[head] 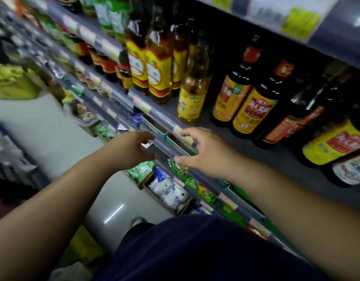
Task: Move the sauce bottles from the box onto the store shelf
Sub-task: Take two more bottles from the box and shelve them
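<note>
Navy clothing (195, 252) fills the bottom centre of the frame, and from it I follow two bare forearms up to the front rail (165, 118) of the store shelf (256, 157). My view has the right hand (203, 153) at mid-frame, fingers spread and relaxed against the rail, holding nothing. Just left of it, the left hand (134, 147) has its fingers curled at the rail beside a small white tag (147, 143); I cannot tell whether it pinches the tag.

Dark sauce bottles (254, 106) with yellow and red labels stand on the shelf at right of centre, with more leaning toward the right edge. Amber bottles (159, 72) with yellow labels stand upright at upper centre. Green packets (183, 173) lie on a lower shelf under the right hand. A cardboard box (185, 205) of white packets sits below them, on the pale floor (43, 128).
</note>
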A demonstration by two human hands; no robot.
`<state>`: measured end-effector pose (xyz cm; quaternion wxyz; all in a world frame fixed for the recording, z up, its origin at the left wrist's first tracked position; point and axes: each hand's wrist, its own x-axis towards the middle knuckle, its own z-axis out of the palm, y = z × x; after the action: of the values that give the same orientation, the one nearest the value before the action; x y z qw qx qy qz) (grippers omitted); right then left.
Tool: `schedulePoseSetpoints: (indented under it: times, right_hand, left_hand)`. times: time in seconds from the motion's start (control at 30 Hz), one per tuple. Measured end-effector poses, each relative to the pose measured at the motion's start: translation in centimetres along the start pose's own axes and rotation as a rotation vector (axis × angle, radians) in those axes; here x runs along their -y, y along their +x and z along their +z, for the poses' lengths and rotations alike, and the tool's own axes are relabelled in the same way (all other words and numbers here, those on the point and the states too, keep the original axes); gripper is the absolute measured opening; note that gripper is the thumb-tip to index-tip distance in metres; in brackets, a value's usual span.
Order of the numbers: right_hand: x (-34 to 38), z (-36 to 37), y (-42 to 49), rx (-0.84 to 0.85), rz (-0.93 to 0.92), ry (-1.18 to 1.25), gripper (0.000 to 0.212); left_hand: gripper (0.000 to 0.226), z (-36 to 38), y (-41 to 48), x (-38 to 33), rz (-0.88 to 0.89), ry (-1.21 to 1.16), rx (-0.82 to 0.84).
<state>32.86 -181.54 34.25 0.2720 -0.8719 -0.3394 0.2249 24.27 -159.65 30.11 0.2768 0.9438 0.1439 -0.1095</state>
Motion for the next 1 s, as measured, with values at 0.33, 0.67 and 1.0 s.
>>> schedulePoseSetpoints:
  times: [0.33, 0.67, 1.0]
  right_hand:
    - [8.0, 8.4, 13.9, 0.303, -0.101, -0.173, 0.075]
    - [14.2, 16.2, 25.1, 0.531, -0.210, -0.264, 0.086]
    - [18.9, 21.9, 32.7, 0.654, -0.324, -0.385, 0.090]
  left_hand:
    - [0.062, -3.2, -0.2, 15.1, -0.312, -0.091, -0.015]
    - [0.064, -5.5, -1.0, 28.0, -0.498, -0.159, 0.038]
    - [0.061, -8.8, -1.9, 35.2, -0.573, -0.272, -0.037]
